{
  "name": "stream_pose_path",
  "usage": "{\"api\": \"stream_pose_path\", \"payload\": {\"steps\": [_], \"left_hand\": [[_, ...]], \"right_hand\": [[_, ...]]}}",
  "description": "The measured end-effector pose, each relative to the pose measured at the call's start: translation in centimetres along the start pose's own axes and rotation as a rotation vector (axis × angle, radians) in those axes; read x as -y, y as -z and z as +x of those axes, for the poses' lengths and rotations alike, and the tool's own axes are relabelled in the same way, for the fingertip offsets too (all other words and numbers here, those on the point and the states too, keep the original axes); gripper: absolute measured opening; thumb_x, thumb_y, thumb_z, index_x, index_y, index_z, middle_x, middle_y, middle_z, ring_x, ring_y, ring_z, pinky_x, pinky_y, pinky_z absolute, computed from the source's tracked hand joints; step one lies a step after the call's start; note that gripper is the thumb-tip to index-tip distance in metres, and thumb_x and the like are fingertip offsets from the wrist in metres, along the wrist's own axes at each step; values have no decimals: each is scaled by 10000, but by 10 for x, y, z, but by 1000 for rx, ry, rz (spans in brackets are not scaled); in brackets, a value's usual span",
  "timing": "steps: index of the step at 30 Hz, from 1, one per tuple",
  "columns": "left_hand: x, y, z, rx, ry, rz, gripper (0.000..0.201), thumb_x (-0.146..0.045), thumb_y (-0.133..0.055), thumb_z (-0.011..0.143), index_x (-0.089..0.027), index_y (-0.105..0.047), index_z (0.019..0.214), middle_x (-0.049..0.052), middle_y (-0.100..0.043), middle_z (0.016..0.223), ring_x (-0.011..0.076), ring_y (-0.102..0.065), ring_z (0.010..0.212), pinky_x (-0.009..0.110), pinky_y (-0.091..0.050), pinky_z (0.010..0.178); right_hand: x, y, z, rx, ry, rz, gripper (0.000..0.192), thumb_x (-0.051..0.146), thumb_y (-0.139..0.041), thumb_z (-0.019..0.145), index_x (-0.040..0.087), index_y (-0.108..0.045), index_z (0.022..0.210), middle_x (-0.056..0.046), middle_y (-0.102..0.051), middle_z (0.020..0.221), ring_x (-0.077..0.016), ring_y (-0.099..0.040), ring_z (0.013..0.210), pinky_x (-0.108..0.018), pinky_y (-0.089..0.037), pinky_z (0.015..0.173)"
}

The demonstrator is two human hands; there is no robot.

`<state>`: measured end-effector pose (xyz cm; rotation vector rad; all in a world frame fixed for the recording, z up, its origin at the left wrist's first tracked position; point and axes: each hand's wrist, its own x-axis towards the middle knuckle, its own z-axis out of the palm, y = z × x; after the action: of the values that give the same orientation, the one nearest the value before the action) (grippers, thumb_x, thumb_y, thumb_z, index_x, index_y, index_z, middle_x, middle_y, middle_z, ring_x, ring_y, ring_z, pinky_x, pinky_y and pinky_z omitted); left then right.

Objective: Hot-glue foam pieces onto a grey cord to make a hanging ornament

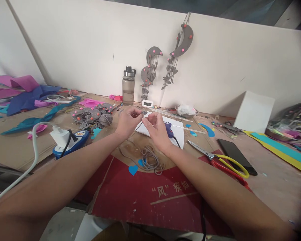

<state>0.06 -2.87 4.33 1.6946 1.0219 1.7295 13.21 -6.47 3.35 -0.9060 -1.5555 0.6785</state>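
Note:
My left hand [127,122] and my right hand [157,130] meet over the middle of the table, fingertips almost touching. Both are closed in a pinch on a thin grey cord [139,126], with a small grey piece, perhaps felt, showing between the fingertips. The fingers hide much of it. Below my hands lies a loose coil of grey cord [152,160] beside a blue heart cutout [133,170]. Partly behind my right hand, a purple-blue glue gun [169,130] with a clear stick and black cable rests on white paper [180,132].
Scissors [213,155] and a black phone [237,155] lie at right. Left are a blue power strip [76,142], grey decorated felt pieces [91,113] and coloured scraps [27,97]. A bottle [128,87] stands behind; grey moon hangings [185,42] hang on the wall.

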Motion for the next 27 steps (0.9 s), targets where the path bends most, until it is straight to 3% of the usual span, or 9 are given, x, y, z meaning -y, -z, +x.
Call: {"api": "stream_pose_path", "payload": {"steps": [5, 10, 14, 19, 21, 24, 27], "left_hand": [[1, -2, -2, 35, 36, -61, 110, -218, -680, 667, -154, -632, 744, 9, -630, 726, 112, -563, 670, 235, -443, 649], [6, -3, 1, 87, 153, -266, 130, -227, -691, 679, -153, -605, 742, -20, -585, 594, 75, -487, 494, 219, -377, 495], [5, -3, 3, 110, 266, -438, 195, -244, -742, 644, -139, -594, 714, 6, -622, 628, 88, -558, 534, 227, -437, 533], [10, -2, 8, 68, 421, -588, 270, -251, -796, 598, -120, -605, 736, 25, -650, 697, 115, -638, 658, 233, -503, 629], [15, -1, 8, 77, 473, -609, 273, -245, -801, 599, -118, -601, 734, 26, -651, 696, 109, -638, 654, 226, -507, 626], [26, -4, 5, 95, 544, -597, 263, -217, -803, 601, -116, -591, 719, 32, -654, 681, 104, -634, 629, 216, -503, 601], [37, -9, -1, 80, 612, -512, 243, -176, -803, 602, -114, -587, 695, 26, -641, 635, 100, -622, 581, 213, -497, 564]], "right_hand": [[-4, 2, 4, 22, -38, -16, 226, 424, -552, 828, 218, -475, 883, 25, -549, 746, -122, -528, 693, -275, -442, 686], [0, 4, 2, 56, 15, -141, 233, 422, -464, 883, 204, -513, 814, 16, -558, 733, -123, -514, 682, -266, -422, 676], [7, 12, 6, 27, 100, -354, 286, 413, -390, 921, 198, -538, 804, -8, -592, 771, -142, -524, 726, -281, -407, 701], [8, 44, 28, -52, 208, -751, 131, 266, -461, 864, 177, -554, 842, -70, -602, 873, -188, -536, 817, -345, -418, 797], [4, 59, 34, -53, 148, -966, 154, 292, -499, 845, 158, -574, 849, -125, -608, 927, -243, -547, 904, -407, -409, 856], [-9, 73, 36, 63, -75, -1200, 281, 392, -544, 826, 116, -597, 848, -213, -620, 954, -320, -565, 973, -450, -413, 856], [-26, 78, 33, 163, -285, -1166, 329, 419, -615, 771, 103, -602, 862, -233, -641, 929, -322, -608, 920, -414, -445, 789]]}}
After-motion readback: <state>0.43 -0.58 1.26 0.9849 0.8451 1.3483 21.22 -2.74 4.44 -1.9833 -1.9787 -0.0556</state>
